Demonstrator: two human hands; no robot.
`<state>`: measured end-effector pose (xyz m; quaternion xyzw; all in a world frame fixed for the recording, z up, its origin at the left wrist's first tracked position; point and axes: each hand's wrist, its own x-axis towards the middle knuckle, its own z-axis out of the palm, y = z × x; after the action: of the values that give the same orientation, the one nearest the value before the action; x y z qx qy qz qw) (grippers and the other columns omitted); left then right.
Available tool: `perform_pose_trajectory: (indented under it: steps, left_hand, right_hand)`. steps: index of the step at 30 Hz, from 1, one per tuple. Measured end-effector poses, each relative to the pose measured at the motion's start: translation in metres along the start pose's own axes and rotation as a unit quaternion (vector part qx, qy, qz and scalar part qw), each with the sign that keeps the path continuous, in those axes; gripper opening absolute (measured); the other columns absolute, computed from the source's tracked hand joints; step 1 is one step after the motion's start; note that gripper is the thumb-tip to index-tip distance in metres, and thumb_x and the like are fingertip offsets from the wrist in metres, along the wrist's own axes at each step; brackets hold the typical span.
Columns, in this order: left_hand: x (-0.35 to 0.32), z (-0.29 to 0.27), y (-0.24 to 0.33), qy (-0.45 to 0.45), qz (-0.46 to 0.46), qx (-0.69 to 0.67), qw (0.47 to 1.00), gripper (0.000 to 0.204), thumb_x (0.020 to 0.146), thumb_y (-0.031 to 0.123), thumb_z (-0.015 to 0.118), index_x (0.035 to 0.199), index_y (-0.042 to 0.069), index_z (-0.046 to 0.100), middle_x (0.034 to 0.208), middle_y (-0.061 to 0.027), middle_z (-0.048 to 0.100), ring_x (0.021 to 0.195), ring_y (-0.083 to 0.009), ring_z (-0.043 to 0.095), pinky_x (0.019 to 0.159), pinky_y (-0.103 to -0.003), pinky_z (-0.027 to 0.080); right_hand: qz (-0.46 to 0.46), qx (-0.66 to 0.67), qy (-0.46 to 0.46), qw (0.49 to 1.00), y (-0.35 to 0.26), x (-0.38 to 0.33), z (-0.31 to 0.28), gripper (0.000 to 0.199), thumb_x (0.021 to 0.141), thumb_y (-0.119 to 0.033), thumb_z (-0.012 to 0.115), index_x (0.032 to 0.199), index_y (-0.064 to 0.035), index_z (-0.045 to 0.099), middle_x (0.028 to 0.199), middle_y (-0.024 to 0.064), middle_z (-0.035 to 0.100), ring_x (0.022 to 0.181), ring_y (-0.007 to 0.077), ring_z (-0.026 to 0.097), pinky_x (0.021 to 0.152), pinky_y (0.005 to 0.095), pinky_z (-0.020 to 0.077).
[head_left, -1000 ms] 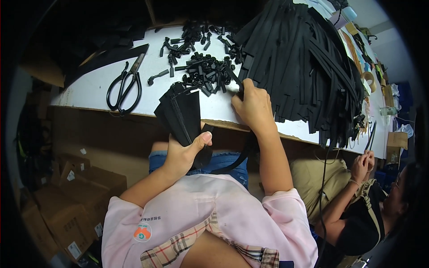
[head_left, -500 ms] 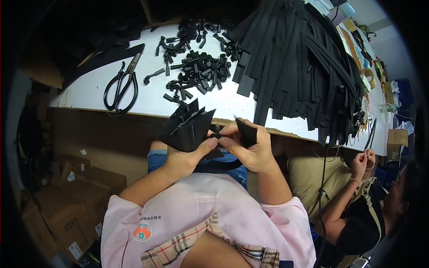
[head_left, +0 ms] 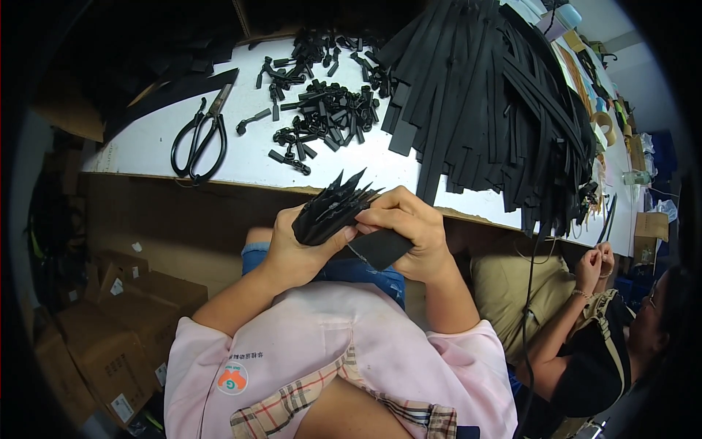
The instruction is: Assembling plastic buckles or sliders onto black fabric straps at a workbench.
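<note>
Above my lap, just off the table edge, my left hand (head_left: 287,252) is closed around a fanned bundle of black strips (head_left: 325,217) that look like zipper tape, their cut ends pointing up and away. My right hand (head_left: 418,233) is closed beside it, thumb and fingers pinching one black strip (head_left: 385,250) against the bundle. A flat end of that strip hangs below the right fingers. The two thumbs almost meet. Beyond the hands, a loose pile of black zipper sliders (head_left: 333,110) with pull tabs lies on the table.
Black-handled scissors (head_left: 201,139) lie at left on the white table (head_left: 248,157). A large sheaf of long black strips (head_left: 468,102) overhangs the table edge at right. Cardboard boxes (head_left: 110,329) stand on the floor at left. A co-worker (head_left: 578,329) sits at right, hands raised.
The bundle has tilted and turned in my left hand. My right hand has rolled over; its strip, upright before, now hangs down and left, against the bundle.
</note>
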<state>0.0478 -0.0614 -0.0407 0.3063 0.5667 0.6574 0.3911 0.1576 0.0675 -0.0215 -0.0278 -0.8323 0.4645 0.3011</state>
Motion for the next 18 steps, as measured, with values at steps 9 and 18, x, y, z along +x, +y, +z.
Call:
perform_pose_trajectory:
  steps: [9, 18]
  left_hand:
    - [-0.001, 0.005, -0.004, 0.063, 0.009, -0.005, 0.998, 0.021, 0.076, 0.004, 0.059, 0.095, -0.001, 0.053, 0.088, -0.0052, 0.057, 0.077, -0.0089, 0.053, 0.067, -0.021, 0.044]
    - [0.002, -0.007, 0.003, 0.033, -0.08, -0.17, 0.982, 0.025, 0.07, 0.007, 0.061, 0.093, -0.001, 0.054, 0.088, -0.0066, 0.056, 0.079, -0.0106, 0.053, 0.072, -0.023, 0.042]
  right_hand:
    - [0.185, 0.17, 0.128, 0.96, 0.006, -0.015, 0.025, 0.021, 0.067, 0.004, 0.064, 0.087, 0.0035, 0.058, 0.077, 0.0047, 0.052, 0.056, 0.0073, 0.049, 0.05, 0.0207, 0.0409]
    - [0.363, 0.467, 0.117, 0.797, -0.006, -0.017, 0.031, 0.006, 0.075, -0.005, 0.057, 0.075, 0.0, 0.054, 0.067, 0.0023, 0.048, 0.048, 0.0062, 0.039, 0.04, 0.0194, 0.0292]
